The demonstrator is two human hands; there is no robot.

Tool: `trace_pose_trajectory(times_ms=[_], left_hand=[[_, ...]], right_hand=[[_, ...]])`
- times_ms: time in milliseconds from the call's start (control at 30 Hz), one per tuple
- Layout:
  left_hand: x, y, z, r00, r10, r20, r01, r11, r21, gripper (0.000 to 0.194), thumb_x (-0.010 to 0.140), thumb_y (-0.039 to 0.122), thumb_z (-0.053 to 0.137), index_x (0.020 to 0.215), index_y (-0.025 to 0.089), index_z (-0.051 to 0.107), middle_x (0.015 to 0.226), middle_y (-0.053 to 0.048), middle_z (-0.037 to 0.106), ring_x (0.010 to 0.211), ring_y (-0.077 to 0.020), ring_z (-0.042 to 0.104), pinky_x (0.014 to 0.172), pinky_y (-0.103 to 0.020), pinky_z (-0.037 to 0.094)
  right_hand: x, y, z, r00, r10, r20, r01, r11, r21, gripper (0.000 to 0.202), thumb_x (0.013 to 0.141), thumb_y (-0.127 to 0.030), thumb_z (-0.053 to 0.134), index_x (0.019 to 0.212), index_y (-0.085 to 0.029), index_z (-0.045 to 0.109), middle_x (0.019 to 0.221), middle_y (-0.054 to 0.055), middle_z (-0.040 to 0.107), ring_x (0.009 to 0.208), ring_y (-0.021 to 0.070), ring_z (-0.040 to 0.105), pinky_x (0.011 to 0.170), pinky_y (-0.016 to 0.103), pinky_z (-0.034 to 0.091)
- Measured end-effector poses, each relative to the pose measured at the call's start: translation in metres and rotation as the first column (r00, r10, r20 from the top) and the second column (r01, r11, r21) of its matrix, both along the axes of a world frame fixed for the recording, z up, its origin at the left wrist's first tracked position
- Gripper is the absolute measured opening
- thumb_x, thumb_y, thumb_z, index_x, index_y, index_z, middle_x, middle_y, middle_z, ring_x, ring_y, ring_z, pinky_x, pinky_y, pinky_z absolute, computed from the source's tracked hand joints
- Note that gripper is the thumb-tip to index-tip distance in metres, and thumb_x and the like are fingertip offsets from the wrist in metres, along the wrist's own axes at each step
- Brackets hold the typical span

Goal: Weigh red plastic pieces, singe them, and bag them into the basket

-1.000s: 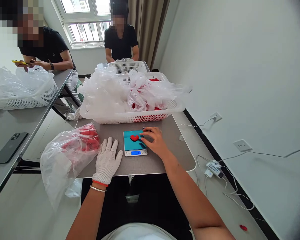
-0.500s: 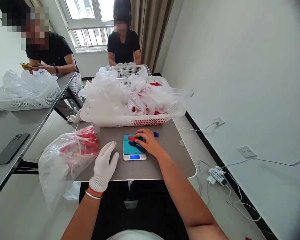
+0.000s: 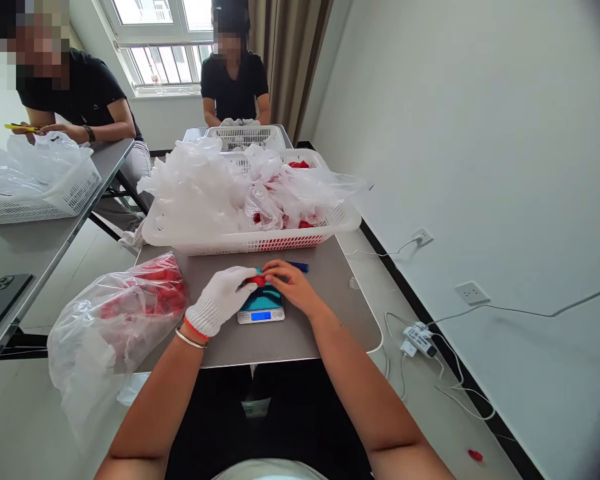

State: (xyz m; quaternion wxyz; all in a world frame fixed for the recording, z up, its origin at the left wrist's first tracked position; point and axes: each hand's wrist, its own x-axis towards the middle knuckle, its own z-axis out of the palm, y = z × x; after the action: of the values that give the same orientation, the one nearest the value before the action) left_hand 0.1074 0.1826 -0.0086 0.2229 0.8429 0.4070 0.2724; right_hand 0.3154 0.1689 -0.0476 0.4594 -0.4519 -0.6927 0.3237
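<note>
Both my hands meet over a small digital scale [image 3: 261,307] with a teal top and a lit blue display. Between their fingers is a small red item [image 3: 257,281], partly covered, so its kind is unclear. My left hand [image 3: 225,297], in a white knit glove, is closed on the item's left side. My bare right hand [image 3: 291,285] pinches its right end. A clear plastic bag [image 3: 80,340] with red pieces inside lies left of my gloved hand and hangs over the table's front edge. Behind my right hand lies a dark blue object [image 3: 299,267].
A large white basket [image 3: 220,243] with plastic bags and red pieces stands behind the scale. One person [image 3: 235,87] sits beyond it; another person [image 3: 95,100] leans on the left table [image 3: 45,247], which bears a phone [image 3: 3,303]. A power strip [image 3: 420,339] lies on the floor at right.
My left hand has moved right and up from beside the scale and now grips the red item along with my right hand. The item is now raised off the scale. The view has shifted slightly.
</note>
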Motion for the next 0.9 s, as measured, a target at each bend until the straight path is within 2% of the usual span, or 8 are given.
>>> trace_pose_trajectory(times_ms=[67,133,233,300,500,633,700,900], left_hand=[[-0.005,0.005,-0.01,0.983,0.104,0.153,-0.09,0.992,-0.093,0.027,0.086,0.025,0.06,0.11,0.019,0.07,0.106,-0.008,0.074,0.096,-0.023,0.069,0.09,-0.038,0.056],[-0.009,0.009,-0.017,0.926,0.207,0.316,-0.137,0.964,-0.23,0.031,0.085,0.028,0.061,0.113,0.018,0.068,0.108,-0.008,0.073,0.095,-0.0225,0.069,0.087,-0.038,0.057],[-0.014,0.012,-0.022,0.819,0.304,0.487,-0.1,0.911,-0.4,0.037,0.081,0.031,0.066,0.115,0.016,0.067,0.109,-0.009,0.071,0.093,-0.0223,0.068,0.082,-0.038,0.059],[-0.014,0.013,-0.022,0.767,0.346,0.54,-0.084,0.889,-0.45,0.039,0.078,0.032,0.07,0.112,0.015,0.066,0.107,-0.009,0.071,0.09,-0.0217,0.069,0.081,-0.038,0.059],[-0.01,0.01,-0.021,0.704,0.42,0.573,-0.099,0.857,-0.506,0.041,0.075,0.034,0.074,0.111,0.015,0.066,0.103,-0.009,0.072,0.09,-0.0214,0.069,0.083,-0.038,0.059],[-0.008,0.008,-0.021,0.695,0.415,0.587,-0.045,0.84,-0.541,0.041,0.074,0.034,0.074,0.11,0.015,0.066,0.102,-0.008,0.072,0.087,-0.0206,0.07,0.08,-0.038,0.06],[-0.007,0.008,-0.02,0.685,0.412,0.601,-0.024,0.837,-0.547,0.04,0.074,0.033,0.075,0.109,0.015,0.067,0.101,-0.008,0.073,0.087,-0.0205,0.07,0.081,-0.038,0.06],[-0.004,0.004,-0.017,0.662,0.423,0.619,0.028,0.811,-0.584,0.04,0.072,0.033,0.077,0.106,0.015,0.067,0.099,-0.008,0.073,0.087,-0.0215,0.07,0.078,-0.038,0.061]], right_hand=[[0.011,0.006,-0.006,0.976,-0.192,0.105,0.185,0.98,0.074,0.03,0.097,-0.041,0.048,0.098,-0.023,0.073,0.104,0.008,0.066,0.101,0.022,0.063,0.092,0.041,0.051],[0.024,0.012,-0.015,0.888,-0.362,0.282,0.335,0.932,0.141,0.028,0.093,-0.038,0.054,0.107,-0.022,0.071,0.109,0.011,0.064,0.105,0.0282,0.06,0.095,0.05,0.048],[0.037,0.018,-0.028,0.761,-0.397,0.512,0.372,0.915,0.157,0.028,0.086,-0.035,0.062,0.107,-0.018,0.07,0.109,0.016,0.063,0.105,0.0348,0.058,0.091,0.057,0.048],[0.038,0.018,-0.033,0.745,-0.375,0.552,0.354,0.923,0.151,0.021,0.086,-0.032,0.061,0.099,-0.018,0.069,0.104,0.015,0.064,0.101,0.0338,0.059,0.089,0.054,0.049],[0.022,0.008,-0.023,0.867,-0.396,0.304,0.394,0.916,0.071,0.025,0.093,-0.038,0.05,0.111,-0.022,0.058,0.092,0.008,0.07,0.08,0.0259,0.066,0.071,0.039,0.052],[0.014,0.003,-0.016,0.918,-0.351,0.185,0.337,0.936,0.106,0.038,0.099,-0.044,0.035,0.123,-0.023,0.056,0.109,0.011,0.067,0.1,0.0249,0.065,0.086,0.04,0.052],[0.012,0.002,-0.015,0.924,-0.347,0.164,0.331,0.936,0.118,0.042,0.1,-0.047,0.031,0.123,-0.022,0.056,0.108,0.012,0.066,0.099,0.0244,0.065,0.087,0.041,0.052],[0.01,-0.003,-0.011,0.948,-0.319,0.012,0.319,0.945,-0.068,0.039,0.092,-0.057,0.048,0.114,-0.025,0.052,0.079,0.002,0.067,0.061,0.0188,0.061,0.059,0.033,0.051]])
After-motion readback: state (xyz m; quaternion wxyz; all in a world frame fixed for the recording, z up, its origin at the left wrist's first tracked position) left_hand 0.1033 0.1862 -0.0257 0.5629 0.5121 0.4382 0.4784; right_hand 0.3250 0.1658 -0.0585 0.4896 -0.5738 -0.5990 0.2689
